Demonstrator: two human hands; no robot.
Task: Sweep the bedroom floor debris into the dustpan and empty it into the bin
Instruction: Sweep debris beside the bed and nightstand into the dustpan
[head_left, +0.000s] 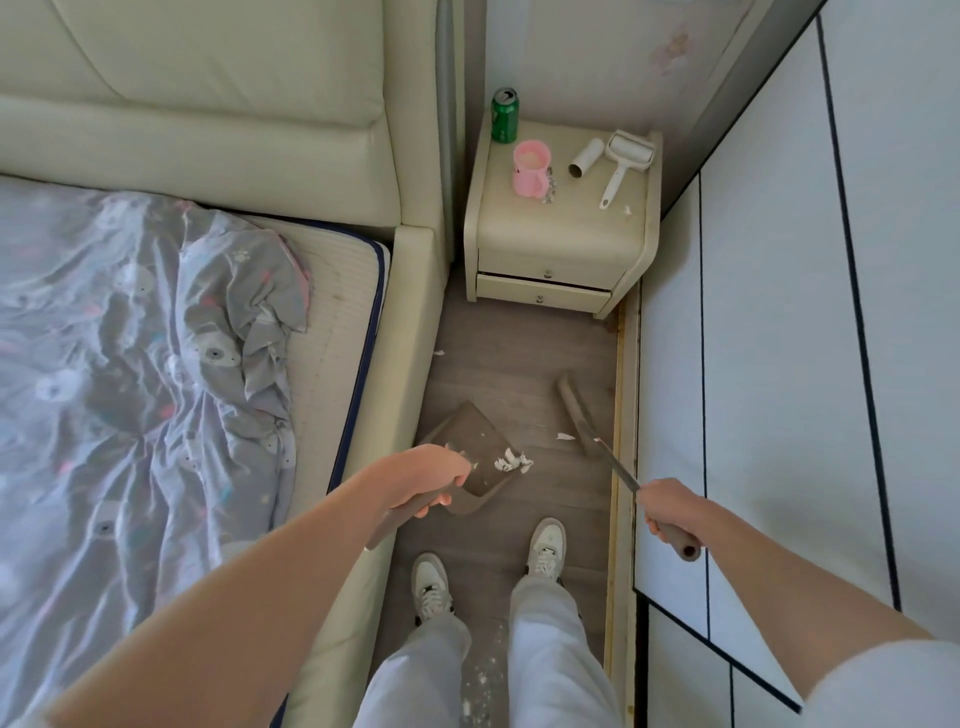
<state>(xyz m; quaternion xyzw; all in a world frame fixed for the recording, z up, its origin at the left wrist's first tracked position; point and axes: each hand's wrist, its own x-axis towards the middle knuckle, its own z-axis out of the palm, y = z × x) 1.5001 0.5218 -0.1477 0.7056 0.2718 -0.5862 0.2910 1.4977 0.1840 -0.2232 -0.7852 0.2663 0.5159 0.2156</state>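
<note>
A brown dustpan (475, 457) rests on the grey wood floor beside the bed, held by its handle in my left hand (434, 480). White paper scraps (513, 461) lie at the pan's right lip. My right hand (670, 512) grips the handle of a brown broom (576, 410), whose head stands on the floor close to the wardrobe plinth. One white scrap (565, 436) lies between the broom head and the pan. Another small scrap (439, 352) sits by the bed frame. The bin is not in view.
The floor strip is narrow, between the cream bed frame (415, 332) on the left and white wardrobe doors (769, 364) on the right. A nightstand (561, 228) closes the far end, carrying a green can, a pink cup and a lint roller. My feet (545, 545) stand just behind the dustpan.
</note>
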